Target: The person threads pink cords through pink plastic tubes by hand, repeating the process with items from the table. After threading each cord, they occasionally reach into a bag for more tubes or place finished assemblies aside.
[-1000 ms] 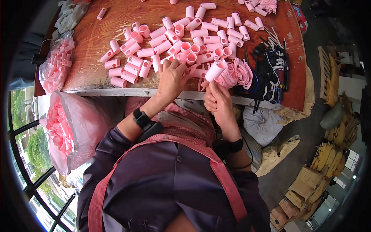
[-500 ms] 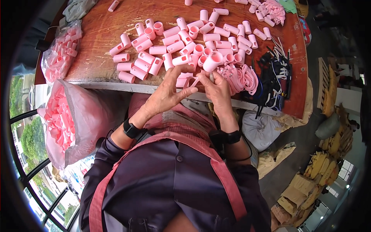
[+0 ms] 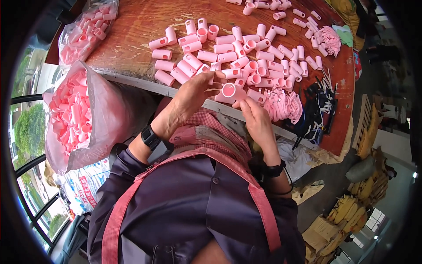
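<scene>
Pink tube (image 3: 236, 93), smooth and round-mouthed, between hands (image 3: 259, 121) near scuffed wooden tabletop (image 3: 132, 37)

green cloth (image 3: 344, 35), upper right | black-framed window (image 3: 31, 164), left | white printed sack (image 3: 88, 185), lower left | yellow sacks (image 3: 348, 210), lower right

1. A workshop is indicated by pink tubes (image 3: 207, 56) heaped just beyond the fingers (image 3: 249, 111) on a scuffed wooden surface (image 3: 136, 31).
2. Bundled pink cords (image 3: 288, 108) are laid just right of the fingers.
3. A bag (image 3: 110, 110) filled with pink pieces (image 3: 70, 114) is seen left of them.
4. Sacks (image 3: 347, 212) are piled well to their right.
</scene>
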The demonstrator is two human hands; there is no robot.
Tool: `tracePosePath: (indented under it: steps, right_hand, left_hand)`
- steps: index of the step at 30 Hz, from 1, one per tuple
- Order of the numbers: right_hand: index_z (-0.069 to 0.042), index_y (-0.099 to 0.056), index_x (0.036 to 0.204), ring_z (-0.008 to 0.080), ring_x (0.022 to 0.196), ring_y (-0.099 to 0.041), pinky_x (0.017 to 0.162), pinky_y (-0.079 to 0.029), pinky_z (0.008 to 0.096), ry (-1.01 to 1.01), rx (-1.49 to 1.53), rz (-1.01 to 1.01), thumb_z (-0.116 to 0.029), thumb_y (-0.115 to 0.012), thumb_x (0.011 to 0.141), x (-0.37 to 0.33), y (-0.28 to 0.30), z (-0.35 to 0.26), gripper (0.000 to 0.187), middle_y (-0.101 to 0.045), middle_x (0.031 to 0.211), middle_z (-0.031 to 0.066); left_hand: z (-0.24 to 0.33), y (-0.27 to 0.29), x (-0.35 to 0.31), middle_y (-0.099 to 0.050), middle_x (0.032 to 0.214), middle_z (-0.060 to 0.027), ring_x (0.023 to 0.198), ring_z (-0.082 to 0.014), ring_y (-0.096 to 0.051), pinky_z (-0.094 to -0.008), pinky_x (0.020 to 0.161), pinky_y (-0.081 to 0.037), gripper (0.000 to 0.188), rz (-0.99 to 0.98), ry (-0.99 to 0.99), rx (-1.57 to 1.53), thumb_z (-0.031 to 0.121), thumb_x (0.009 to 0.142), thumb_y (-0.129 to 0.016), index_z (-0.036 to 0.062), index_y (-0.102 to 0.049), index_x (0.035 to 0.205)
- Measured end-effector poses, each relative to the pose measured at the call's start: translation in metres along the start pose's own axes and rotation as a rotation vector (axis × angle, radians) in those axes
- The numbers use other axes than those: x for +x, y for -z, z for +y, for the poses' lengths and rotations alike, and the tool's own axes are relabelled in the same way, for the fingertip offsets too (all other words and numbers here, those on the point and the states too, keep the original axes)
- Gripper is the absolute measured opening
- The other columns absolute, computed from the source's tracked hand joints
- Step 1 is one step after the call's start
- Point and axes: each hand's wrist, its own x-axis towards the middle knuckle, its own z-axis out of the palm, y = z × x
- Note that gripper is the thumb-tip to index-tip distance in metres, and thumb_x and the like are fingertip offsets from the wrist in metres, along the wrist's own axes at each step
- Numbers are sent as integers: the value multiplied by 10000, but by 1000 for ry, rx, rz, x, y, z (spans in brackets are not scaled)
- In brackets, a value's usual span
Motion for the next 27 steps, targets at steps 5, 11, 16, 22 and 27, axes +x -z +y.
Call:
tracePosePath:
  steps: [5, 11, 16, 22, 27]
  right_hand:
    - [-8, -582, 952, 224, 621, -519, 626, -434, 366, 75, -341, -55, -271, -434, 990, 1, -21, -7, 304, -511, 694, 104]
    - [-17, -545, 895, 120, 536, -417, 516, -348, 276, -61, 118, -351, -282, -418, 1008, -6, -20, -22, 315, -437, 623, 19]
    - [-54, -504, 864, 28, 479, -251, 440, -187, 196, -408, 645, -511, -313, -407, 1021, -7, -26, -29, 318, -317, 607, -82]
    - [-77, -466, 824, 10, 457, -198, 415, -142, 181, -509, 926, -612, -321, -407, 1023, -18, -6, -14, 320, -272, 604, -94]
    - [-77, -440, 817, 4, 466, -204, 413, -150, 183, -498, 951, -647, -301, -386, 1032, -25, -5, -9, 315, -255, 605, -89]
  left_hand:
    - [-2, -4, -3, -587, 990, -28, 915, -134, -518, -308, 860, -420, 289, -13, 12, 122, 259, 984, -391, 53, -591, 1019]
    - [-4, -6, 1, -564, 893, -16, 810, -118, -527, -276, 745, -446, 267, 122, -70, 3, 244, 979, -371, 70, -571, 1013]
    - [1, -28, -8, -528, 731, -19, 611, -114, -503, -248, 566, -444, 243, 163, -133, 7, 238, 971, -354, 82, -536, 1008]
    - [48, 9, 17, -480, 620, -34, 522, -137, -472, -249, 495, -407, 268, 387, -751, 484, 258, 976, -325, 70, -514, 1003]
    - [69, 11, -1, -472, 615, -33, 525, -160, -455, -259, 525, -381, 274, 297, -620, 212, 221, 960, -347, 53, -558, 1007]
